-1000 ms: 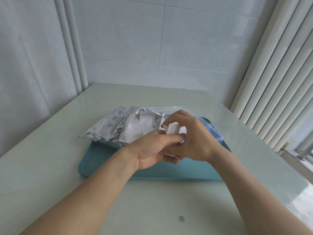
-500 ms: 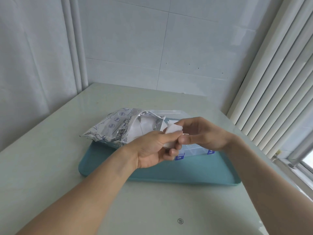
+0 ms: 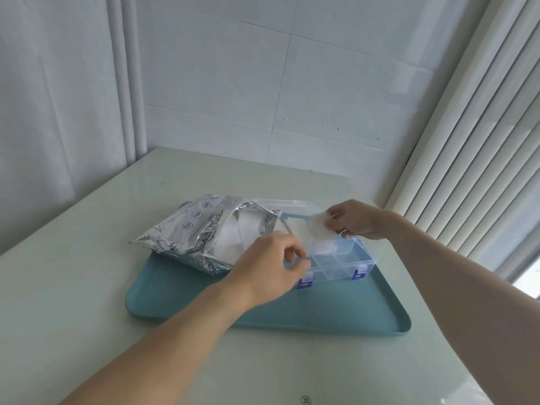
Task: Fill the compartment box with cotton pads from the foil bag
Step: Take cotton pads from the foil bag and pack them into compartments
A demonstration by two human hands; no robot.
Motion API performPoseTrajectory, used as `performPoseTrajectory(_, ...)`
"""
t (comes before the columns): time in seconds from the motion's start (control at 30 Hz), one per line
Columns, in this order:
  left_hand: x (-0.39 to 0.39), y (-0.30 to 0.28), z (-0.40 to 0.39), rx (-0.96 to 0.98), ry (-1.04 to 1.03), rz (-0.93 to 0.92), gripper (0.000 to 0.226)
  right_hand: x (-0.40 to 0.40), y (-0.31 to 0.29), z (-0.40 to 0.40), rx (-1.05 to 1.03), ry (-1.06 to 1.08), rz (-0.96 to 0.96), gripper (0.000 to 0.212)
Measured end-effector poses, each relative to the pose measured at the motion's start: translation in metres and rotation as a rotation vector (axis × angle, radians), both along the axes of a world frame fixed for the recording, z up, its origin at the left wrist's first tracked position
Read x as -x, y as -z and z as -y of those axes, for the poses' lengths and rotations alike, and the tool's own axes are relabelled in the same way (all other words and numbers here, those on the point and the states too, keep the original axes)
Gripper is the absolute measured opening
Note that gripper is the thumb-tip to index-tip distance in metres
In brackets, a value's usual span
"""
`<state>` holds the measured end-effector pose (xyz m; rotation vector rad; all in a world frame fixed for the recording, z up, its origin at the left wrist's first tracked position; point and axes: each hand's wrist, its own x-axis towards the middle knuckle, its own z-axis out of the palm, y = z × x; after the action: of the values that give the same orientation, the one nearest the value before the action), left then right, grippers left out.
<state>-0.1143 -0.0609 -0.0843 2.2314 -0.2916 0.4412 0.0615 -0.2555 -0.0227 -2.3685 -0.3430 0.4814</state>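
Note:
A silver foil bag lies open on the left of a teal tray, with white cotton pads showing in its mouth. A clear compartment box with blue latches stands open on the tray to the right of the bag; white pads fill its back left compartment. My right hand pinches one white cotton pad above the back of the box. My left hand hovers at the box's front left corner, fingers loosely curled, with nothing seen in them.
The tray sits on a pale green table. A white curtain hangs at the left, a tiled wall stands behind, and vertical blinds run along the right.
My hands have parted. The right hand has carried the pad to the right, over the box. The left hand has let go of it and dropped toward the box's front corner.

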Motion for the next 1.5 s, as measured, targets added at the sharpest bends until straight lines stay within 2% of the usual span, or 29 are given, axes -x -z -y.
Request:
performPoseTrajectory(0.1, 0.0, 0.005, 0.001, -0.111, 0.01, -0.1, 0.017, -0.003, 0.001, -0.009, 0.159, -0.043, 0.017, 0.021)
performPoseTrajectory(0.27, 0.003, 0.0, 0.002, -0.106, 0.021, -0.129, 0.018, -0.002, 0.004, -0.021, 0.281, -0.01, 0.094, 0.045)
performPoseTrajectory(0.33, 0.004, -0.001, 0.001, -0.101, 0.029, -0.156, 0.018, -0.002, 0.003, -0.025, 0.436, -0.045, 0.138, 0.048)
performPoseTrajectory(0.47, 0.004, -0.002, 0.001, -0.089, 0.026, -0.155, 0.017, 0.001, -0.005, -0.033, 0.703, -0.112, 0.319, 0.037)
performPoseTrajectory(0.53, 0.005, -0.005, -0.001, -0.074, 0.027, -0.147, 0.015, 0.0, -0.013, -0.032, 0.669, -0.176, 0.431, 0.027)
performPoseTrajectory(0.6, 0.008, -0.011, -0.002, 0.036, 0.053, -0.152, 0.012, 0.001, -0.019, -0.028, 0.538, -0.247, 0.319, 0.02)
performPoseTrajectory(0.67, 0.009, -0.021, -0.006, 0.203, 0.033, -0.065, 0.011, 0.007, -0.017, -0.027, 0.484, -0.288, 0.209, 0.022)
performPoseTrajectory(0.8, 0.009, -0.035, -0.019, 0.418, -0.209, 0.34, 0.015, 0.004, -0.008, -0.034, 0.546, -0.284, 0.263, 0.024)
performPoseTrajectory(0.9, 0.007, -0.038, -0.038, 0.341, -0.434, 0.569, 0.011, 0.012, -0.027, -0.039, 0.674, -0.273, 0.398, 0.027)
performPoseTrajectory(0.93, 0.003, -0.038, -0.047, 0.277, -0.481, 0.607, 0.008, 0.021, -0.034, -0.043, 0.597, -0.25, 0.496, 0.02)
performPoseTrajectory(0.97, 0.0, -0.036, -0.055, 0.211, -0.501, 0.605, 0.009, 0.032, -0.039, -0.05, 0.43, -0.234, 0.566, 0.011)
performPoseTrajectory(1.03, -0.008, -0.031, -0.071, 0.078, -0.486, 0.461, 0.028, 0.067, -0.042, -0.069, 0.073, -0.254, 0.55, 0.006)
performPoseTrajectory(1.07, -0.012, -0.027, -0.078, 0.001, -0.489, 0.347, 0.033, 0.083, -0.04, -0.08, -0.009, -0.303, 0.506, 0.006)
performPoseTrajectory(1.1, -0.014, -0.023, -0.082, -0.076, -0.499, 0.242, 0.031, 0.094, -0.035, -0.089, 0.001, -0.363, 0.483, 0.006)
performPoseTrajectory(1.17, -0.017, -0.016, -0.086, -0.125, -0.502, 0.102, 0.025, 0.103, -0.017, -0.104, 0.189, -0.455, 0.509, 0.018)
performPoseTrajectory(1.23, -0.018, -0.014, -0.09, -0.053, -0.524, 0.066, 0.029, 0.102, -0.001, -0.115, 0.335, -0.467, 0.57, 0.047)
performPoseTrajectory(1.3, -0.017, -0.015, -0.095, 0.01, -0.545, 0.04, 0.033, 0.1, 0.01, -0.123, 0.361, -0.461, 0.6, 0.072)
performPoseTrajectory(1.4, -0.017, -0.017, -0.099, 0.068, -0.574, -0.025, 0.047, 0.1, 0.019, -0.136, 0.379, -0.501, 0.572, 0.078)
performPoseTrajectory(1.5, -0.017, -0.015, -0.106, 0.189, -0.58, -0.077, 0.045, 0.103, 0.024, -0.144, 0.36, -0.487, 0.601, 0.072)
